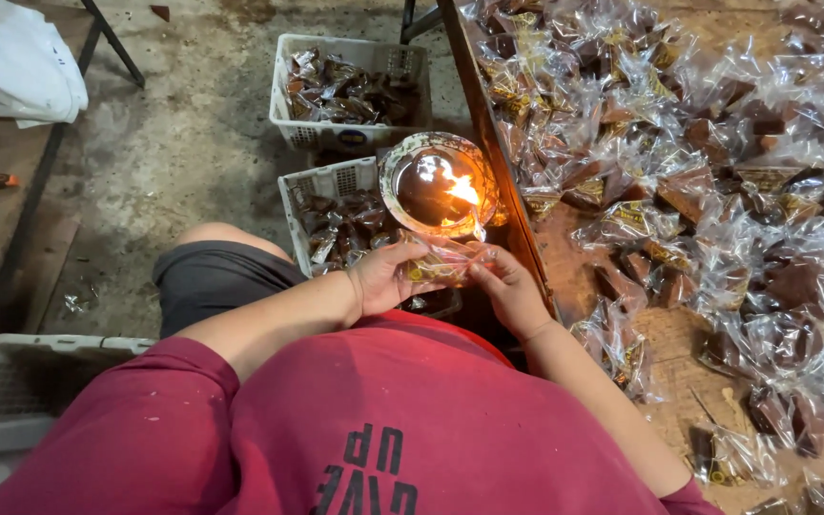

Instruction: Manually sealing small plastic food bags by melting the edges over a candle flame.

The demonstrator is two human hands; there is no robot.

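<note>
Both hands pinch one clear plastic sweet packet, stretched between them. Left hand has fingers closed on its left end, right hand closed on its right end. The packet's long axis runs left-right, roughly level. It sits just below the flame burning in the round metal lamp dish, close but seemingly not touching. Hands look about equally near the flame, right slightly closer. White plastic crate of packed sweets lies beside the left hand; a heap of packets covers the wooden table to the right.
</note>
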